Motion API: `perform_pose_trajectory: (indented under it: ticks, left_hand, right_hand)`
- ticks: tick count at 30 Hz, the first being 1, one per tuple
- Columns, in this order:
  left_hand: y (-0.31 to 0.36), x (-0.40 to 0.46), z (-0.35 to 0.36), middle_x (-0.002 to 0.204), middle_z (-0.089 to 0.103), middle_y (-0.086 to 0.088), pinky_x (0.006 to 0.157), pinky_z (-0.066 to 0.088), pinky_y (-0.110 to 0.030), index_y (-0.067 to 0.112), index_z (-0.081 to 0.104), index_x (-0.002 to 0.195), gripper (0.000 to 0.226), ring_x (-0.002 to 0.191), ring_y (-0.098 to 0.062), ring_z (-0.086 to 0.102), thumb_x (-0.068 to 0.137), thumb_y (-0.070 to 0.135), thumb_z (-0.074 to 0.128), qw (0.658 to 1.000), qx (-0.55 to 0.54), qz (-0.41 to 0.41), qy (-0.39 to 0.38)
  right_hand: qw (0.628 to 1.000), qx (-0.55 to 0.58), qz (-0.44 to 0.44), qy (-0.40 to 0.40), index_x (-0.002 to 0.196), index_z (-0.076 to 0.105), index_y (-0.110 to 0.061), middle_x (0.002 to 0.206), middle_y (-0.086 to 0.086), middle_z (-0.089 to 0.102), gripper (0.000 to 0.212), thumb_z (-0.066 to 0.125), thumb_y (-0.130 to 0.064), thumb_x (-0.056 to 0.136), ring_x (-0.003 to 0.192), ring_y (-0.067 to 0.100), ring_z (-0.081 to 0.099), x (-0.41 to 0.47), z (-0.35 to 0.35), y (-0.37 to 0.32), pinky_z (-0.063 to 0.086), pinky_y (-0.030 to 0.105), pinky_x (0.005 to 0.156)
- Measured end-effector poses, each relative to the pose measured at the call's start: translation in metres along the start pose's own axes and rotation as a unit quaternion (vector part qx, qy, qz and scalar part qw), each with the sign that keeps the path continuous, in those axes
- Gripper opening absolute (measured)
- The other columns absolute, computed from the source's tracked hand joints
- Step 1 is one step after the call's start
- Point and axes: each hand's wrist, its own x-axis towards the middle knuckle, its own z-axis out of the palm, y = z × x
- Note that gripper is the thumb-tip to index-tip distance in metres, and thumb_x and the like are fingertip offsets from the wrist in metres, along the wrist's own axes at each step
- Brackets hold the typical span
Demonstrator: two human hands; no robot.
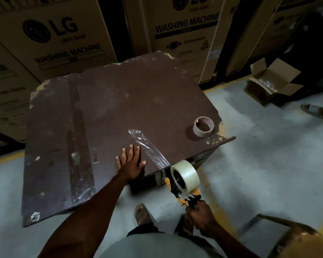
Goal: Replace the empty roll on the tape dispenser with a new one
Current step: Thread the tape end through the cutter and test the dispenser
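Observation:
My right hand (200, 216) grips the handle of the yellow and black tape dispenser (183, 194) just off the near edge of the brown table (110, 101). A full roll of clear tape (186, 175) sits on the dispenser. A strip of clear tape (147, 148) runs from the roll up across the table top and is stuck to it. My left hand (131, 162) lies flat on the table with fingers spread, just left of the strip. The empty cardboard roll (203, 126) stands on the table near its right corner.
Large washing machine cartons (63, 40) stand behind the table. An open small cardboard box (272, 81) lies on the floor at the right, with another person's foot (315, 109) near it. A wooden stool (296, 237) is at lower right. My sandalled feet (143, 214) stand below the table edge.

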Motion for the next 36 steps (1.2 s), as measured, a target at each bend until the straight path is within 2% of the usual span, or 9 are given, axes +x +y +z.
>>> perform_pose_trajectory:
  ticks: [3,5,7,12,16,22,25,31,36]
  left_hand:
    - [0.000,-0.002,0.000,0.163,-0.020,0.005,0.115,-0.013,-0.058,0.038,-0.008,0.153,0.072,0.148,-0.028,-0.024,0.095,0.064,0.027,1.000,0.001,0.006,0.003]
    - [-0.001,-0.003,-0.001,0.163,-0.021,0.005,0.115,-0.013,-0.058,0.038,-0.009,0.153,0.071,0.148,-0.028,-0.024,0.096,0.064,0.025,1.000,0.002,0.010,0.005]
    - [0.000,-0.003,0.000,0.163,-0.019,0.004,0.115,-0.011,-0.059,0.037,-0.007,0.153,0.071,0.148,-0.029,-0.022,0.096,0.063,0.025,1.000,0.003,0.012,0.013]
    - [-0.001,-0.005,-0.001,0.165,-0.010,0.003,0.117,-0.005,-0.059,0.036,-0.001,0.154,0.071,0.150,-0.030,-0.014,0.096,0.063,0.029,0.999,-0.001,0.016,0.040]
    - [-0.002,-0.006,-0.003,0.165,-0.003,0.003,0.118,0.002,-0.059,0.035,0.004,0.154,0.072,0.151,-0.031,-0.007,0.094,0.065,0.029,0.998,0.013,0.016,0.057]
    - [-0.006,-0.010,-0.008,0.166,0.002,0.001,0.117,0.007,-0.058,0.035,0.008,0.154,0.076,0.151,-0.034,0.001,0.088,0.070,0.021,0.997,0.018,0.039,0.069]
    - [-0.008,-0.013,-0.010,0.165,0.003,-0.001,0.117,0.009,-0.058,0.032,0.008,0.154,0.076,0.151,-0.034,0.004,0.088,0.067,0.021,0.996,0.027,0.049,0.071]
    - [-0.014,-0.013,-0.016,0.166,-0.002,0.000,0.118,0.011,-0.055,0.031,0.004,0.155,0.073,0.151,-0.032,0.001,0.092,0.062,0.026,0.995,0.055,0.066,0.048]
    - [-0.011,-0.011,-0.029,0.165,0.005,0.004,0.117,0.016,-0.052,0.032,0.014,0.153,0.068,0.150,-0.029,0.006,0.093,0.060,0.029,0.998,0.011,0.054,0.039]
  right_hand:
    - [0.998,0.050,0.001,-0.037,0.067,0.061,-0.014,0.051,0.006,0.049,0.010,0.055,-0.021,0.072,0.041,0.019,0.043,-0.020,-0.013,-0.023,0.034,0.028,0.046]
    - [0.994,0.083,0.006,-0.075,0.051,0.053,-0.018,0.048,0.009,0.041,0.025,0.051,-0.011,0.076,0.037,0.020,0.036,-0.031,-0.023,-0.040,0.031,0.025,0.045]
    - [0.988,0.115,0.011,-0.105,0.048,0.049,-0.017,0.047,0.010,0.038,0.027,0.051,-0.010,0.074,0.037,0.021,0.035,-0.033,-0.029,-0.049,0.031,0.025,0.045]
    - [0.957,0.238,0.042,-0.164,0.066,0.050,-0.013,0.056,0.011,0.036,0.008,0.056,-0.013,0.071,0.040,0.018,0.033,-0.032,-0.030,-0.073,0.031,0.025,0.044]
    - [0.913,0.337,0.058,-0.223,0.075,0.052,-0.011,0.056,0.007,0.036,0.013,0.058,-0.004,0.065,0.037,0.017,0.034,-0.026,-0.032,-0.103,0.033,0.023,0.044]
    - [0.896,0.356,0.058,-0.260,0.079,0.050,-0.011,0.056,0.003,0.037,0.012,0.045,0.000,0.081,0.038,0.016,0.034,-0.005,-0.026,-0.151,0.033,0.023,0.045]
    - [0.883,0.372,0.043,-0.283,0.079,0.051,-0.014,0.056,0.001,0.037,0.011,0.051,-0.003,0.077,0.040,0.014,0.034,0.007,-0.022,-0.173,0.033,0.024,0.046]
    - [0.864,0.389,0.003,-0.320,0.076,0.054,-0.016,0.056,-0.001,0.035,0.037,0.079,-0.010,0.050,0.039,0.012,0.033,0.028,-0.017,-0.225,0.035,0.022,0.044]
    - [0.843,0.418,-0.011,-0.337,0.076,0.050,-0.016,0.055,-0.003,0.031,0.046,0.082,-0.010,0.043,0.037,0.011,0.030,0.048,-0.022,-0.260,0.031,0.021,0.044]
